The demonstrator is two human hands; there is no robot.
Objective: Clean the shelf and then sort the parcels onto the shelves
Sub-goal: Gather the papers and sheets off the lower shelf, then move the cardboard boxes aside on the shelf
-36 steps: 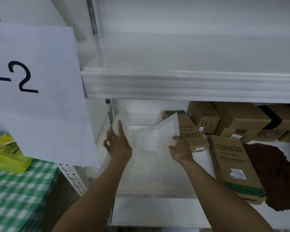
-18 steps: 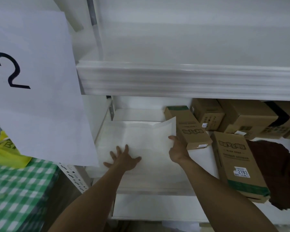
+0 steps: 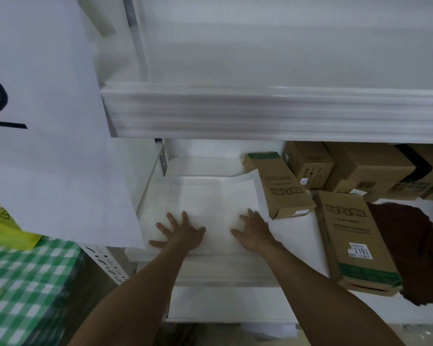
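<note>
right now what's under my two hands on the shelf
A white paper sheet lies on the shelf; the left hand and right hand press on it with fingers spread. Whatever lies beneath the sheet is covered, so I cannot tell.

Light soft, diffuse and rather dim, cool grey cast; no hard shadows or glare, only shade beneath the white ribbed front edge of the upper shelf (image 3: pixel 273 113), deepest over the brown cardboard boxes at the back right (image 3: pixel 373 168). Frame slightly soft throughout: that edge smears into streaks and the green-and-white checked cloth at lower left (image 3: pixel 23 283) is blurred, yet the white price label printed 2193 (image 3: pixel 361 250) reads. Wide-angle bowing curves the shelf edge and stretches the corners.
</note>
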